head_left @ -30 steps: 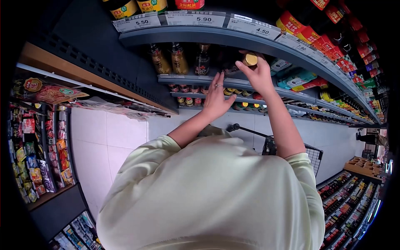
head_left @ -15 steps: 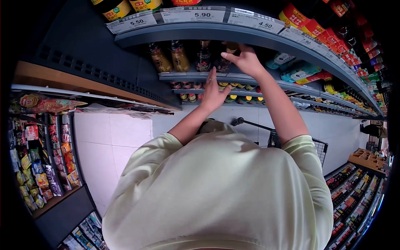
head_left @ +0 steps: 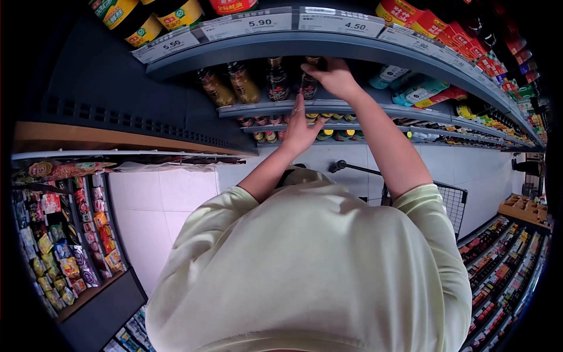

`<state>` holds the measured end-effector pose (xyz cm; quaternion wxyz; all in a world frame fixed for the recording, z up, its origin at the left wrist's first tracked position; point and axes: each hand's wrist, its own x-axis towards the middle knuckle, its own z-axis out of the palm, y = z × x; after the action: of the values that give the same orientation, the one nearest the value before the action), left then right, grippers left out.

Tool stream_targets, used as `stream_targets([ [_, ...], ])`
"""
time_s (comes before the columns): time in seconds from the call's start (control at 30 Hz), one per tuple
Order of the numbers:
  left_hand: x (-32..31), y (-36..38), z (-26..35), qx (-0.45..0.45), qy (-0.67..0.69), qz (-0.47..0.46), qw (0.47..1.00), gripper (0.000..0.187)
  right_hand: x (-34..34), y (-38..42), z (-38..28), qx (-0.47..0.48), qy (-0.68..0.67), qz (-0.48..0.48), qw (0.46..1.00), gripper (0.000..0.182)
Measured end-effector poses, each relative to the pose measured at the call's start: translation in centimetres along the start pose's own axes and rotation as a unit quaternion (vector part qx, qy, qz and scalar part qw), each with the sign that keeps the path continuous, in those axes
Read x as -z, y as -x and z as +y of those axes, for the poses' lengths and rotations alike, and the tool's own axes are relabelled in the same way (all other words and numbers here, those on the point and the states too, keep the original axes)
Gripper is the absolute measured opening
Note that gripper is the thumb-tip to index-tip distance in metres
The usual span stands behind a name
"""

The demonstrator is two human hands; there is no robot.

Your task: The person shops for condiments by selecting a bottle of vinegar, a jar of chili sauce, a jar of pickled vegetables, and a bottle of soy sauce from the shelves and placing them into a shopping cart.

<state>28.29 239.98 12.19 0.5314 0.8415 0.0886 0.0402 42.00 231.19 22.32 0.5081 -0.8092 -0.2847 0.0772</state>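
On the shelf under the price tags stand two dark bottles with patterned labels. My right hand [head_left: 335,80] is closed about the upper part of the right-hand dark bottle [head_left: 309,87], its thumb in front and most fingers hidden behind. My left hand [head_left: 301,130] is below, fingers stretched upward and thumb apart. Its fingertips reach the shelf's front edge at the bottle's foot; whether they touch the bottle is hard to tell. To the left is the other dark bottle [head_left: 278,81], beside two gold-labelled bottles [head_left: 244,83].
An upper shelf edge [head_left: 258,46] with price tags juts out just above my hands. Teal-labelled bottles [head_left: 419,92] lie to the right. Lower shelves hold yellow-capped bottles [head_left: 326,134]. A wire-basket cart [head_left: 453,202] is at my right, and snack racks [head_left: 64,240] are at left.
The view has shifted, so the shelves appear farther left. My right hand stays at the right-hand dark bottle, which looks slightly more upright. My left hand keeps its place below it.
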Motion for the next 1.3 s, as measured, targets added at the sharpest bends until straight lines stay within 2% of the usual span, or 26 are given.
stream_targets([
  [0.17, -0.3, 0.3, -0.8, -0.029, -0.023, -0.013, 0.999, 0.091, -0.5, 0.2, 0.6, 0.002, -0.022, 0.002, 1.0, 0.046],
  [0.27, -0.4, 0.7, -0.7, -0.037, 0.01, 0.005, 0.999, 0.088, 0.2, 2.4, 0.4, 0.091, 0.037, 0.126, 0.987, 0.047],
  [0.33, -0.6, 1.5, -0.5, -0.032, 0.105, 0.019, 0.994, 0.083, 1.9, 4.8, 0.0, 0.011, 0.046, 0.113, 0.992, 0.05],
  [0.37, -0.3, 2.2, 0.4, -0.034, 0.093, 0.011, 0.995, 0.081, 3.3, 6.8, -1.8, -0.058, 0.032, 0.093, 0.993, 0.049],
  [0.43, -0.1, 3.3, 1.7, -0.028, 0.096, -0.016, 0.995, 0.074, 4.9, 11.6, -2.1, -0.034, -0.053, 0.098, 0.993, 0.043],
  [0.47, -0.3, 3.5, 1.8, -0.005, 0.11, -0.047, 0.993, 0.069, 6.2, 14.5, -2.8, -0.073, -0.09, 0.064, 0.991, 0.04],
  [0.53, -0.8, 4.1, 4.4, -0.053, 0.149, -0.115, 0.981, 0.06, 8.7, 20.7, -5.0, -0.133, -0.109, 0.074, 0.982, 0.034],
  [0.6, -2.2, 4.3, 5.3, -0.082, 0.142, -0.189, 0.968, 0.04, 10.0, 27.2, -6.1, -0.179, -0.108, 0.164, 0.964, 0.03],
  [0.67, -3.8, 4.9, 7.9, -0.13, 0.111, -0.252, 0.952, 0.029, 10.3, 33.1, -6.5, -0.259, -0.149, 0.3, 0.906, 0.027],
  [0.7, -4.6, 5.1, 9.4, -0.196, 0.073, -0.263, 0.942, 0.021, 10.3, 35.9, -6.4, -0.287, -0.159, 0.374, 0.868, 0.028],
  [0.73, -5.4, 5.0, 10.2, -0.261, 0.03, -0.29, 0.92, 0.019, 10.3, 38.7, -6.2, -0.298, -0.167, 0.431, 0.835, 0.028],
  [0.83, -8.9, 5.4, 14.0, -0.407, 0.05, -0.32, 0.854, 0.016, 10.1, 44.3, -7.3, -0.283, -0.155, 0.577, 0.75, 0.028],
  [0.93, -12.7, 6.1, 16.9, -0.476, 0.052, -0.361, 0.8, 0.017, 9.8, 48.2, -7.8, -0.293, -0.128, 0.643, 0.696, 0.027],
  [1.0, -15.2, 6.8, 18.7, -0.503, 0.038, -0.386, 0.772, 0.018, 10.4, 50.1, -8.4, -0.366, -0.028, 0.604, 0.708, 0.027],
  [1.03, -16.4, 7.0, 19.3, -0.526, 0.021, -0.398, 0.752, 0.019, 10.9, 51.0, -8.8, -0.385, 0.056, 0.557, 0.734, 0.029],
  [1.07, -17.7, 7.2, 20.1, -0.525, 0.02, -0.407, 0.747, 0.019, 11.6, 52.2, -8.9, -0.391, 0.051, 0.561, 0.728, 0.029],
  [1.13, -20.2, 7.6, 21.2, -0.56, -0.041, -0.41, 0.719, 0.024, 13.2, 54.4, -8.5, -0.432, 0.149, 0.447, 0.769, 0.032],
  [1.17, -21.1, 7.5, 20.7, -0.534, -0.097, -0.443, 0.713, 0.033, 14.3, 55.2, -7.7, -0.463, 0.129, 0.419, 0.77, 0.034],
  [1.2, -21.9, 7.8, 20.9, -0.533, -0.103, -0.447, 0.711, 0.033, 15.4, 55.8, -6.2, -0.464, 0.122, 0.421, 0.77, 0.034],
  [1.27, -23.0, 8.4, 21.6, -0.518, -0.247, -0.458, 0.679, 0.044, 17.3, 56.8, -2.1, -0.503, 0.085, 0.348, 0.787, 0.029],
  [1.3, -23.4, 8.3, 21.4, -0.495, -0.301, -0.488, 0.653, 0.057, 17.5, 57.4, 1.2, -0.493, 0.12, 0.311, 0.804, 0.029],
])
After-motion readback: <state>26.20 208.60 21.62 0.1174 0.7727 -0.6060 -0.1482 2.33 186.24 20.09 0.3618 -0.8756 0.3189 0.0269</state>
